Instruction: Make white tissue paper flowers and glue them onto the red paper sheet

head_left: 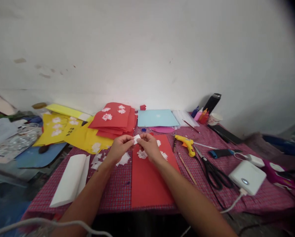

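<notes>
Between my two hands is a small piece of white paper [136, 139]. My left hand [122, 145] pinches its left side, and my right hand [148, 145] pinches its right side. Both hands are raised over the top end of a red paper sheet [151, 184]. White paper flowers [142, 154] lie on that sheet, some partly covered by my right hand. Left of the sheet are a white paper flower shape [124, 159] and several loose white paper scraps [96, 161].
Folded white paper [69, 179] lies at the left. Behind are yellow sheets [80, 136], a red stack [112, 118] and a light blue sheet [158, 118]. To the right lie a yellow glue gun [187, 144], black scissors [215, 172], a utility knife [221, 153] and a white power bank [247, 177] with cables.
</notes>
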Demonstrator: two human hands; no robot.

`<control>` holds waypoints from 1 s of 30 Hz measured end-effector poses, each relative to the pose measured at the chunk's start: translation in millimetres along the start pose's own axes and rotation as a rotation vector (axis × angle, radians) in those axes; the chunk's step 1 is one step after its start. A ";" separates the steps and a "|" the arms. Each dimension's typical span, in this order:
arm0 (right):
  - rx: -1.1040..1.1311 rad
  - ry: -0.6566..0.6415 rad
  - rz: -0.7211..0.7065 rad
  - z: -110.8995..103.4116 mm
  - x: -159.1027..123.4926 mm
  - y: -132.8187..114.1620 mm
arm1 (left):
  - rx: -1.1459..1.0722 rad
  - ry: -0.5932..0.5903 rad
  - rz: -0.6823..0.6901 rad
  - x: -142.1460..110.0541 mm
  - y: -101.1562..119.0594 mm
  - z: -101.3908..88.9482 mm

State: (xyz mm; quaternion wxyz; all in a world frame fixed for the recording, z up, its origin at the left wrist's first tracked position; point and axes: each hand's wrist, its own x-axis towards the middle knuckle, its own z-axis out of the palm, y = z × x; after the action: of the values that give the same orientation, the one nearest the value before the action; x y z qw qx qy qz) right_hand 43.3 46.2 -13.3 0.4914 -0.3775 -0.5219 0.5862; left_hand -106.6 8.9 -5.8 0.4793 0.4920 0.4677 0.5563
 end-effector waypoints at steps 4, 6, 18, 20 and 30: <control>-0.151 0.127 -0.163 -1.9 -2.7 -3.3 | 0.016 0.075 0.019 -0.1 1.6 1.8; -0.255 0.193 -0.311 -2.2 -6.7 -9.0 | 0.028 0.106 0.024 -0.4 3.6 2.7; -0.143 -0.028 -0.144 4.1 -9.8 -8.0 | 0.536 0.117 0.354 -7.4 9.7 4.9; -0.049 -0.062 -0.046 2.4 -9.0 -8.3 | 0.619 0.112 0.441 -8.8 11.5 6.1; 0.172 -0.105 0.124 -0.1 -6.8 -8.3 | 0.685 0.116 0.535 -8.0 9.7 6.0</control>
State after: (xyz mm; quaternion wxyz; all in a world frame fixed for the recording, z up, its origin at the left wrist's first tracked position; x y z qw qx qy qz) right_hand 46.5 39.4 -5.7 0.4566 -0.3346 -0.4703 0.6770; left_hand -100.8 0.2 3.4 0.1003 0.6943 0.5073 0.5004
